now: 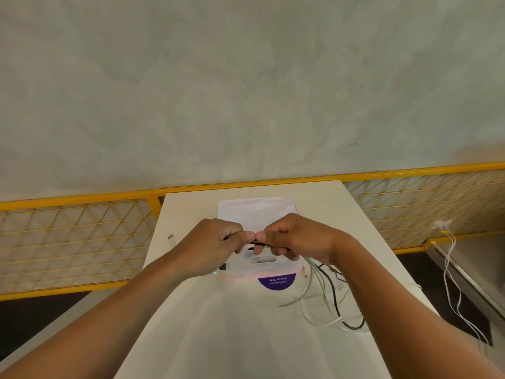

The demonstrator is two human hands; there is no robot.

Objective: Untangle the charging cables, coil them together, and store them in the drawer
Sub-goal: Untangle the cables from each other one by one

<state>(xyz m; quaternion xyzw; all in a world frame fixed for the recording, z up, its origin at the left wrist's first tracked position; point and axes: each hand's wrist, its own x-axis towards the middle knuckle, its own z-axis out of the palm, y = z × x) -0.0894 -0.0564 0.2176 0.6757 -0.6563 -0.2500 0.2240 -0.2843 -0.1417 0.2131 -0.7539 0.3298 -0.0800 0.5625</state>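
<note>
Above smooth white table [246, 337]: left hand [210, 247], right hand [295, 239] pinch thin black cable [263, 244] (fingers curled).

Cables [334, 296] lie on the table [232, 337] right of a paper sheet [254, 209], mesh railing [82, 199] behind.

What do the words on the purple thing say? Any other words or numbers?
"Let's keep our pantries clean": white letters, upside down from here, on the purple half-circle of the paper sheet on the table.
Nothing else readable; the black cable that the left hand and right hand pinch shows no print.
</note>
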